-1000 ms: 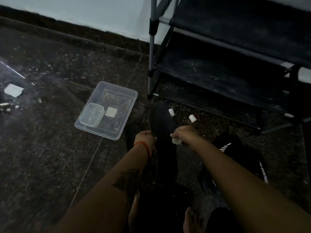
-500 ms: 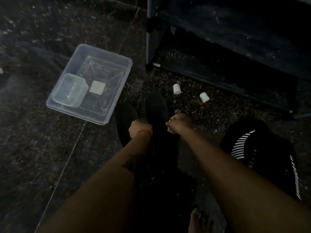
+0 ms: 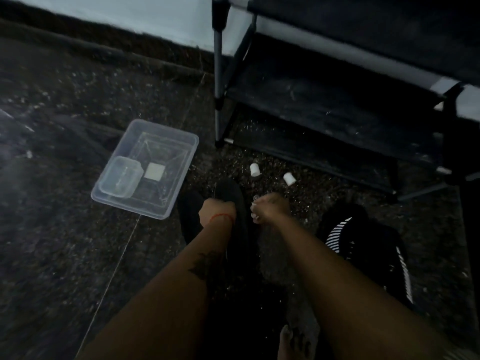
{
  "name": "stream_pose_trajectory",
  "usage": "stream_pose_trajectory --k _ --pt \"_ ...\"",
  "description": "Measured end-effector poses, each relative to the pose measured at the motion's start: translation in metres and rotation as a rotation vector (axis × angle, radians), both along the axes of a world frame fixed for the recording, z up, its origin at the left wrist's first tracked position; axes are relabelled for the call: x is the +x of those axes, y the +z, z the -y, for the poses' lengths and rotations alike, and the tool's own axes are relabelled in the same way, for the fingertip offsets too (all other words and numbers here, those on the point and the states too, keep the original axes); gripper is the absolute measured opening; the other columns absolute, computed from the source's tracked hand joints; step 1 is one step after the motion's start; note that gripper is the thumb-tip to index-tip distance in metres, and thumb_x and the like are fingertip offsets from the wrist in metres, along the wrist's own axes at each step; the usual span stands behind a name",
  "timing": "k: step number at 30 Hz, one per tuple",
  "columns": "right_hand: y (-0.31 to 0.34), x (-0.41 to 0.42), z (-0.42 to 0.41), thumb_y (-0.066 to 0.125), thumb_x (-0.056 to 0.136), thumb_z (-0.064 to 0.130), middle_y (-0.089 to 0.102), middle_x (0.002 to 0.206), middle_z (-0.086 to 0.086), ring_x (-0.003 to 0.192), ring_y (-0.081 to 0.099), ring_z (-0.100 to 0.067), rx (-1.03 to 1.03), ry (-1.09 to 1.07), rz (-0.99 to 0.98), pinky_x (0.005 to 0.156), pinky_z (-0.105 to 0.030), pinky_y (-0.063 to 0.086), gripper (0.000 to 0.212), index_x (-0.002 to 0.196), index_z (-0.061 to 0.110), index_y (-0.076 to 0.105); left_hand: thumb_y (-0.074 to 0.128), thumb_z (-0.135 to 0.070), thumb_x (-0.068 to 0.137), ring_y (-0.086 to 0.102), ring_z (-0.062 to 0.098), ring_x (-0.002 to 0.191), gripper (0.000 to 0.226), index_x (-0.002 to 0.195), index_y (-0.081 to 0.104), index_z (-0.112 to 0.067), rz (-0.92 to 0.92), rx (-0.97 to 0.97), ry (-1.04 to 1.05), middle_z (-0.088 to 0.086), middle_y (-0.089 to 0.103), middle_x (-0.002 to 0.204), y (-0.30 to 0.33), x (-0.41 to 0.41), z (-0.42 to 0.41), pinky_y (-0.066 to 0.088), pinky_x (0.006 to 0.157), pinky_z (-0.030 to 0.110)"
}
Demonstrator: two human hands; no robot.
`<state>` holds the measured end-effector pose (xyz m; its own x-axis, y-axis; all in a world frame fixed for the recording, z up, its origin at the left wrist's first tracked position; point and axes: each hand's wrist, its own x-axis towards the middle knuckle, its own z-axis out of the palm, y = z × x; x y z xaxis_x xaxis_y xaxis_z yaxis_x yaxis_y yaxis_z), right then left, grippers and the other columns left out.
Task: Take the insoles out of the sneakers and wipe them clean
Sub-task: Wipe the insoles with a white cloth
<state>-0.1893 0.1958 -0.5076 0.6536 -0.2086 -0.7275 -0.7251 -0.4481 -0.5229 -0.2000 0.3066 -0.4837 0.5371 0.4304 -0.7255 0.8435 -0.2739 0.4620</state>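
Gripping a dark insole (image 3: 235, 203) at frame centre, murk swallowing its lower end.
My left hand (image 3: 217, 210) curls round it; my right hand (image 3: 270, 210) pinches a pale wipe (image 3: 255, 215), mostly hidden.

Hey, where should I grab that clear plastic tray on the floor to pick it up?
Grip the clear plastic tray by its bare right long rim, coming from above: it sits open side up, that rim is nearest you, and the small container crowds the left end.

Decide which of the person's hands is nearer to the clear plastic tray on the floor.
Left. The left hand sits just right of the clear plastic tray, close to its near corner. The right hand is farther right, beyond the black insole.
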Motion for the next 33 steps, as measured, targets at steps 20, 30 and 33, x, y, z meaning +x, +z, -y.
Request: stream_pose_trajectory --k 20,30,33 --pt "0.34 -0.119 0.032 0.045 0.084 -0.004 0.065 0.096 -0.015 0.078 0.063 -0.017 0.835 -0.357 0.346 0.057 -0.019 0.052 0.031 0.11 -0.004 0.061 0.054 0.001 0.091 0.062 0.016 0.073 0.039 0.128 0.048 -0.007 0.351 -1.011 0.12 0.006 0.067 0.084 0.306 -0.099 0.018 0.054 0.073 0.03" --pt "0.34 -0.147 0.028 0.047 0.082 -0.011 0.068 0.1 -0.011 0.085 0.065 -0.018 0.665 -0.357 0.411 0.071 -0.026 0.053 0.04 0.114 0.011 0.059 0.059 0.011 0.081 0.067 0.015 0.097 0.036 0.11 0.061 -0.011 0.446 -0.995 -0.201 0.003 0.069 0.107 0.306 -0.118 0.002 0.057 0.079 0.025" --pt "0.336 -0.136 0.027 0.054 0.082 -0.004 0.068 0.102 -0.011 0.093 0.065 -0.023 0.534 -0.336 0.442 0.078 -0.033 0.055 0.034 0.11 0.014 0.062 0.059 0.012 0.08 0.066 0.018 0.099 0.035 0.108 0.061 -0.01 0.473 -0.976 -0.213 0.007 0.069 0.106 0.305 -0.11 0.002 0.056 0.084 0.028"
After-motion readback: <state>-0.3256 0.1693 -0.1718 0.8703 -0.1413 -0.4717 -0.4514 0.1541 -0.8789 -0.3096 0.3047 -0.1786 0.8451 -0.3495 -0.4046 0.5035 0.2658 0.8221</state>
